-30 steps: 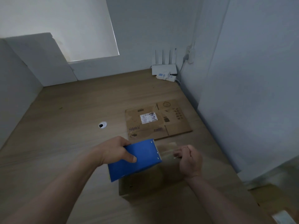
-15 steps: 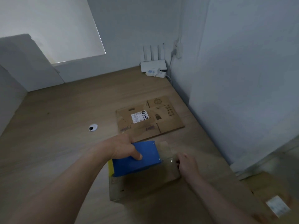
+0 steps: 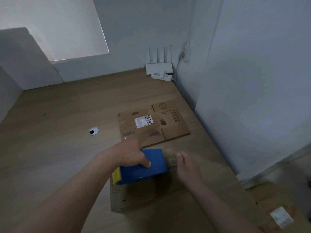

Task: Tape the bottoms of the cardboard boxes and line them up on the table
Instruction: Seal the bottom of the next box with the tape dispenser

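At a wooden table, a person tapes the bottom of a cardboard box that sits low in the frame, near the table's front edge. The left hand clenches round a blue tape dispenser, thumb on its side. The right hand, fingers fairly straight, presses the loose end of clear tape onto the box's far edge.

The likely trouble is at that far edge. If the right hand lifts before the tape has stuck, pulling the dispenser toward the person could peel the end off or lay the strip crooked across the seam. The light box may also slide toward the front edge under the pull, as only the two hands hold it down.

Room is tight on the right, where a pale wall runs close beside the table. Just beyond the hands lies a flattened carton with a white label. A cable grommet sits centre left and a white router occupies the far corner at upper right. The broad left half of the table offers the most room for lining up boxes. Another labelled box sits at the lower right, beyond the table's edge.
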`<state>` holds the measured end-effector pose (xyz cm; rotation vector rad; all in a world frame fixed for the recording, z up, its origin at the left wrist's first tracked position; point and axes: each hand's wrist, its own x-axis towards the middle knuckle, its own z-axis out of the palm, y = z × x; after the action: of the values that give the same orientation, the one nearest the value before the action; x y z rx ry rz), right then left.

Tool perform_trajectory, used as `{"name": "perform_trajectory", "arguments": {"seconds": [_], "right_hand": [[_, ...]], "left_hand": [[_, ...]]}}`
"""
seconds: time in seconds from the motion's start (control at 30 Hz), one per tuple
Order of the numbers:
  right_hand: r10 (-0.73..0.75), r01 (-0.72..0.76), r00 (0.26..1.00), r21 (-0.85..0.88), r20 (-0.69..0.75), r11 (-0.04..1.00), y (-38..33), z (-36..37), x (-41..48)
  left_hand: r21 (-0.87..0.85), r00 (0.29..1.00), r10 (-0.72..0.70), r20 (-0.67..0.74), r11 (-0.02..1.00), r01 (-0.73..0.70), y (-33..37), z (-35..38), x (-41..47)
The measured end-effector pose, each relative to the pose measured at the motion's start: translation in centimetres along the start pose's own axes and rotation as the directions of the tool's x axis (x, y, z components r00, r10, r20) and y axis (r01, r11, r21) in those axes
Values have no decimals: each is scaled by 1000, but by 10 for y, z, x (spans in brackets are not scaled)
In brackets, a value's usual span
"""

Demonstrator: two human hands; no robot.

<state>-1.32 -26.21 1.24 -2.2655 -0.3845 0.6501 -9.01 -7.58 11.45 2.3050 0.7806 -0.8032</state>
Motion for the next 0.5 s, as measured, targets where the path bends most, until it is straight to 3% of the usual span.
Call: {"name": "perform_trajectory", "arguments": {"seconds": [0.13,0.27,0.5], "right_hand": [[32,-29,999,-81,34,996,-1,13,-1],[-4,10,999,-132,45,991,4,14,4],[-69,56,997,-242,-44,969,19,25,20]], "left_hand": [[-13,999,51,-6,999,-51,-10,-4,-2],[-202,981,193,-4,961,-190,-44,-12,-22],[-306,997,69,-22,949,-73,-162,-21,-71]]}}
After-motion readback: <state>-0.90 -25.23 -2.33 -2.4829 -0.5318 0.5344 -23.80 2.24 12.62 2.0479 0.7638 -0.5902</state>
